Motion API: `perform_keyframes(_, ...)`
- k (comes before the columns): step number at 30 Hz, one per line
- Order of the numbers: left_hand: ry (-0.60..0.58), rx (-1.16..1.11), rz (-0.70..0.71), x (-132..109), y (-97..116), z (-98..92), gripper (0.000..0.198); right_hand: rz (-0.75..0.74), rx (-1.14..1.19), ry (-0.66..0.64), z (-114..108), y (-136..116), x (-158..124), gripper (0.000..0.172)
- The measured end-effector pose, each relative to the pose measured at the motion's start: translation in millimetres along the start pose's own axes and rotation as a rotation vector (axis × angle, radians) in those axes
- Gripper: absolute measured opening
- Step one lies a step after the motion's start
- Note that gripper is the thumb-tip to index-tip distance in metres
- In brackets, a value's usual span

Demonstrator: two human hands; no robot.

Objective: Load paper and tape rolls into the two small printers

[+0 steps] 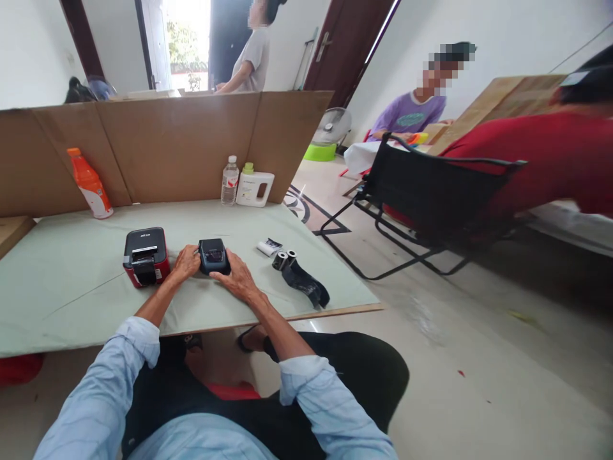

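Note:
A small dark cartridge-like device (213, 255) lies on the pale green tabletop (71, 281). My left hand (185, 262) touches its left side and my right hand (237, 276) rests against its right and front edge, so both hands hold it. A red and black label printer (145, 256) stands just left of my left hand. To the right lie a small white roll (269, 246) and two spools with a loose black ribbon (301, 280).
A cardboard screen (182, 144) backs the table, with an orange bottle (90, 185), a water bottle (230, 181) and a white jug (255, 186) before it. A black folding chair (426, 198) stands right. A person in red, a seated person and a standing person are nearby.

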State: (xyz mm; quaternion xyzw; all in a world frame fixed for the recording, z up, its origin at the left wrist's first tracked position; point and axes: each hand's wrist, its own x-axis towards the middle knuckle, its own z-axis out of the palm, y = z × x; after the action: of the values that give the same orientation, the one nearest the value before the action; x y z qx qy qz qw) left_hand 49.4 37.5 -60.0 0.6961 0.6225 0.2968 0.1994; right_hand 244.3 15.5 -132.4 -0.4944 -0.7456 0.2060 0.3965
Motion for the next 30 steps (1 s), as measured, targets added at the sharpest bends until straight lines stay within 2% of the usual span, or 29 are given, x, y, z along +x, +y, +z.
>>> perform_keyframes(5,-0.038,-0.089,-0.016,14.4,-8.6,4.7,0.033,-0.082,0.005,0.035,3.6,7.6,0.6,0.089)
perform_keyframes(18,-0.08,-0.333,-0.156,27.8,-17.9,11.6,0.054,-0.07,0.024,0.05,2.7,12.8,3.8,0.087)
perform_keyframes(24,-0.025,-0.327,-0.112,25.4,-23.1,19.1,0.045,-0.046,0.014,0.062,3.1,10.2,2.1,0.086)
perform_keyframes(30,0.036,-0.249,-0.023,10.1,-27.1,22.9,0.03,-0.06,0.011,0.057,3.3,10.9,1.7,0.086)
